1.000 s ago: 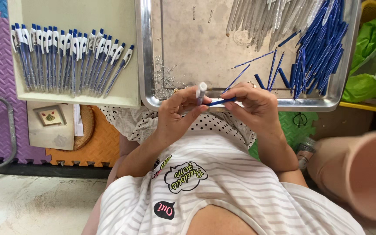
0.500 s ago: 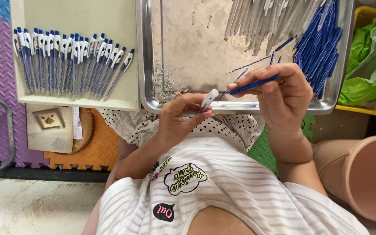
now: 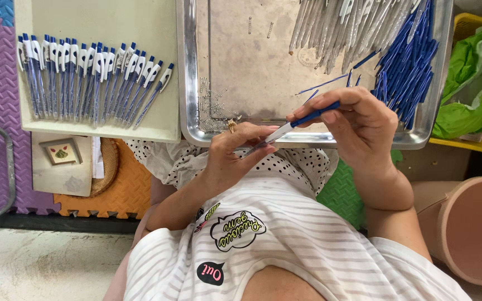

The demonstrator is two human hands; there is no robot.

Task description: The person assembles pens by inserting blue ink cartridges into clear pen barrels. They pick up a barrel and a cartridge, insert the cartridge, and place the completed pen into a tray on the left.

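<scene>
Mid-frame, my right hand (image 3: pixel 364 125) pinches the blue pen (image 3: pixel 299 121); my left hand (image 3: pixel 235 153) grips its white end, fingers curled.

My metal tray (image 3: pixel 196 83) bears blue barrels (image 3: pixel 405 67) and, seemingly, clear ones (image 3: pixel 336 28); my cream tray (image 3: pixel 112 22) bears assembled pens (image 3: pixel 85 78).

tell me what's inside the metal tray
The metal tray holds a heap of blue pen barrels, clear tubes and small springs. Whatever lies under the heaps is covered.
</scene>
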